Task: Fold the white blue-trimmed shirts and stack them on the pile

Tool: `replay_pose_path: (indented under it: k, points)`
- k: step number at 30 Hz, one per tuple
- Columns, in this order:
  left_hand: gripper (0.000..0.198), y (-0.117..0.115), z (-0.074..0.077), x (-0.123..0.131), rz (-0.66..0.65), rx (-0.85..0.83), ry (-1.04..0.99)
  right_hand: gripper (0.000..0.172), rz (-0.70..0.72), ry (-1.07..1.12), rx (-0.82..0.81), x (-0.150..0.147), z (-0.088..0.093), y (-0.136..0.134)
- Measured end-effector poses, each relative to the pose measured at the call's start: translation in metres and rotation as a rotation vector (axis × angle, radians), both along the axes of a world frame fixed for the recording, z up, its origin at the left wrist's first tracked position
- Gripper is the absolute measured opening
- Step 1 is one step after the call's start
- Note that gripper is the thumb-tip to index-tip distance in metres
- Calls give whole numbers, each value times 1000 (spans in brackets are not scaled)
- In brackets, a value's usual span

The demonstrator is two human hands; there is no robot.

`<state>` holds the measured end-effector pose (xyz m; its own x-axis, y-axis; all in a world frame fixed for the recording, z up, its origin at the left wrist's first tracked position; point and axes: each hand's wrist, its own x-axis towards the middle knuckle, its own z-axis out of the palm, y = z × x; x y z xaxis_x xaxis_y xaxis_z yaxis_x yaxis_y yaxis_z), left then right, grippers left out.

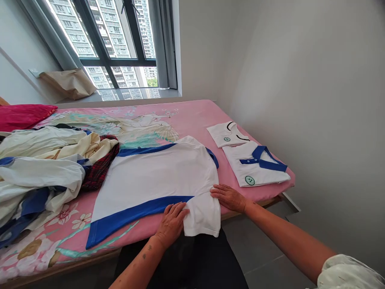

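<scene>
A white shirt (156, 172) with blue side panels is spread flat on the bed, its near sleeve hanging over the front edge. My left hand (173, 222) rests on the near side of that sleeve, close to the blue panel, with its fingers laid out on the cloth. At the shoulder end, my right hand (230, 198) lies flat on the sleeve with its fingers extended. Beyond the right hand sits a folded white polo shirt (237, 168) with a blue collar and a green badge. A folded white T-shirt (221, 134) with black neck trim is just behind it.
Rumpled clothes (45, 172) are heaped on the left of the pink floral bed (192, 110). A red pillow (24, 115) is behind them. On the windowsill stands a brown paper bag (70, 82). A bare wall (315, 100) runs along the right.
</scene>
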<state>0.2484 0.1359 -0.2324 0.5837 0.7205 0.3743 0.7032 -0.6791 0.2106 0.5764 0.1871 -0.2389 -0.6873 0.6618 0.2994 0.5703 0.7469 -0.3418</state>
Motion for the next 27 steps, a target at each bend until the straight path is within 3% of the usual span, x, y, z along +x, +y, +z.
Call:
replay_pose_path:
  k: [3, 9, 14, 19, 24, 27]
  points:
    - [31, 4, 4, 3, 25, -41, -57, 41, -8, 24, -35, 0, 1, -3]
    - [24, -2, 5, 4, 56, -80, -116, 73, 39, -133, 91, 2, -10, -14]
    - [27, -18, 0, 2, 52, -34, -104, 69, -30, -161, 234, -9, -26, -40]
    - [26, -29, -2, 1, 53, 4, -94, 59, -37, -137, 266, -27, -36, -65]
    - [31, -38, -1, 7, 40, 37, -140, 48, -42, -38, 225, -43, -29, -77]
    - [22, -45, 3, 12, 12, 0, -219, 45, -58, 43, 163, -49, -19, -84]
